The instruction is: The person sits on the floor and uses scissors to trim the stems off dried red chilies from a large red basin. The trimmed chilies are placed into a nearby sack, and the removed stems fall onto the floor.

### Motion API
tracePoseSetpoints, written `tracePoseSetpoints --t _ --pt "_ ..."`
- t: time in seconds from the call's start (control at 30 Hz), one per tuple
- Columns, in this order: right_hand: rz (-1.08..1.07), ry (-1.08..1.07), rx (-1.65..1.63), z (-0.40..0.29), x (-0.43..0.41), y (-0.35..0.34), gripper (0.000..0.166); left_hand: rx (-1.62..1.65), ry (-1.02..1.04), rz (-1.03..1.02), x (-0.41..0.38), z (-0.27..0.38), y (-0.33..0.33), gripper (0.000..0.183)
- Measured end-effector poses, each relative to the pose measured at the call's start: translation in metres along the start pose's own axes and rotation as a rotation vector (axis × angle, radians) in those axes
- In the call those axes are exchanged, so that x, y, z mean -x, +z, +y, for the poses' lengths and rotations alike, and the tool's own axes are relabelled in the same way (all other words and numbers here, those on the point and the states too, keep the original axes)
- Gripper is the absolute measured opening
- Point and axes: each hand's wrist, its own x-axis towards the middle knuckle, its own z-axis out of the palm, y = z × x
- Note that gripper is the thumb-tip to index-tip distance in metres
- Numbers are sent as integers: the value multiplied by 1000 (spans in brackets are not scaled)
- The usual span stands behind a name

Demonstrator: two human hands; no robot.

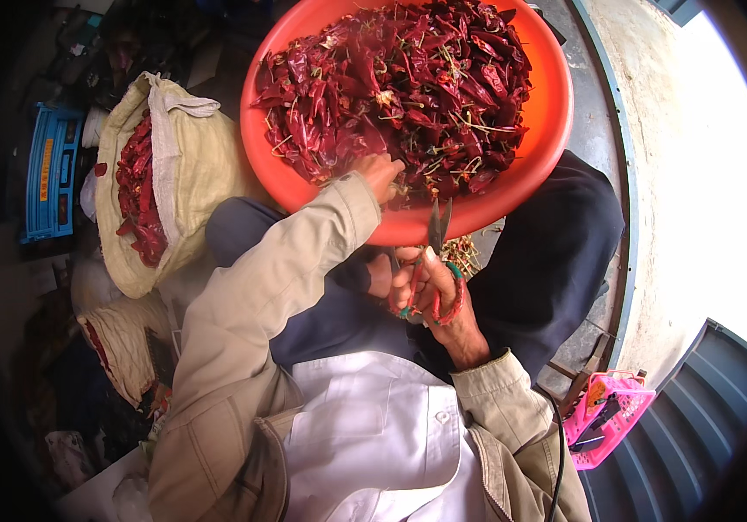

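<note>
Dried red chili peppers, many with stems, fill a large orange-red plastic basin in front of me. My left hand reaches over the near rim into the peppers; its fingers are bent at them, and whether a pepper is between them cannot be told. My right hand grips a pair of scissors by handles wrapped in red and green. The slightly parted blades point up at the basin's near rim. Below that rim lies a heap of cut stems.
At the left stands an open woven sack holding red chilies, with a blue plastic crate beyond it. A smaller sack lies lower left. A pink plastic basket sits at the lower right. My bent legs flank the basin's near side.
</note>
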Motion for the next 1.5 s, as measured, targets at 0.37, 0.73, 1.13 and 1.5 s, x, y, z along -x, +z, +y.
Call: tracePoseSetpoints --t 0.37,0.73,1.13,1.5 --pt "1 -14 21 -5 4 7 51 984 -238 149 34 -43 -3 44" --pt "24 -4 32 -17 1 24 52 1400 -261 249 64 -50 -53 20" --pt "136 -26 338 -15 -4 27 34 1506 -368 312 99 -13 -76 21" --pt "78 46 466 -10 4 27 59 1668 -390 526 128 41 -51 20"
